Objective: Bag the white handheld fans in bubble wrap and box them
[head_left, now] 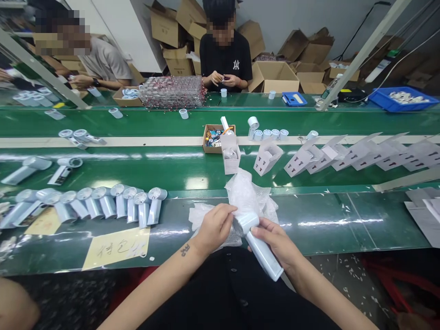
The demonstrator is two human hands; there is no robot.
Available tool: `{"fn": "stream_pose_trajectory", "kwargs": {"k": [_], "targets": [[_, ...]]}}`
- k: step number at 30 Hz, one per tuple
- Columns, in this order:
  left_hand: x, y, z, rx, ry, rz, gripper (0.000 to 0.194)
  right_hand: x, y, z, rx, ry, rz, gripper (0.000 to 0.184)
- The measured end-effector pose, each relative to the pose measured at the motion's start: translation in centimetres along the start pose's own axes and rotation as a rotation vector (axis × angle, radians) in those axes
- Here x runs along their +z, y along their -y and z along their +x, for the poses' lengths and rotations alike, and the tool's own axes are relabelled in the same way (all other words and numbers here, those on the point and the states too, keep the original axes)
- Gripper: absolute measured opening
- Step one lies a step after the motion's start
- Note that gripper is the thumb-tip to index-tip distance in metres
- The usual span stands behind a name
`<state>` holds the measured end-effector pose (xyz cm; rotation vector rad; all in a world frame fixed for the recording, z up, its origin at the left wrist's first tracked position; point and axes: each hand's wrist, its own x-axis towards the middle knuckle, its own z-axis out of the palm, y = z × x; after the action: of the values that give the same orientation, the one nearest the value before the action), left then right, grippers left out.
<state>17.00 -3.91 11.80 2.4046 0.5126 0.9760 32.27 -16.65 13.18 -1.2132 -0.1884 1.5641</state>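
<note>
My right hand (277, 240) is closed around the handle of a pale blue handheld fan (263, 250), whose head points up and away from me. My left hand (215, 227) pinches a clear plastic bag (244, 195) at the fan's head; the bag stands crumpled above the fan. More bags (197, 215) lie flat under my left hand on the green table (326, 220).
A row of several identical fans (113, 204) lies at the left, above a yellow paper note (117, 247). Open white cartons (360, 156) line the green conveyor at right, one small carton (231, 158) straight ahead. Two people work across the belt among cardboard boxes; a blue bin (404, 98) sits far right.
</note>
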Motion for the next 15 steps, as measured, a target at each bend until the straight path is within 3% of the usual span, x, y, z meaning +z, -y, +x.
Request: {"fn": "stream_pose_trajectory", "kwargs": {"k": [3, 9, 13, 15], "targets": [[-0.3, -0.4, -0.6, 0.117, -0.012, 0.093, 0.021, 0.4, 0.1, -0.2, -0.003, -0.082, 0.022, 0.055], [-1.1, -2.0, 1.2, 0.330, -0.049, 0.135, 0.026, 1.5, 0.5, -1.0, 0.021, -0.130, 0.114, 0.050], [-0.9, -2.4, 0.9, 0.295, -0.002, 0.177, 0.019, 1.7, 0.8, -1.1, -0.042, -0.262, 0.182, 0.057], [-0.5, -2.9, 0.5, 0.308, 0.102, 0.131, 0.014, 1.6, 0.8, -0.8, -0.053, -0.282, 0.181, 0.056]]}}
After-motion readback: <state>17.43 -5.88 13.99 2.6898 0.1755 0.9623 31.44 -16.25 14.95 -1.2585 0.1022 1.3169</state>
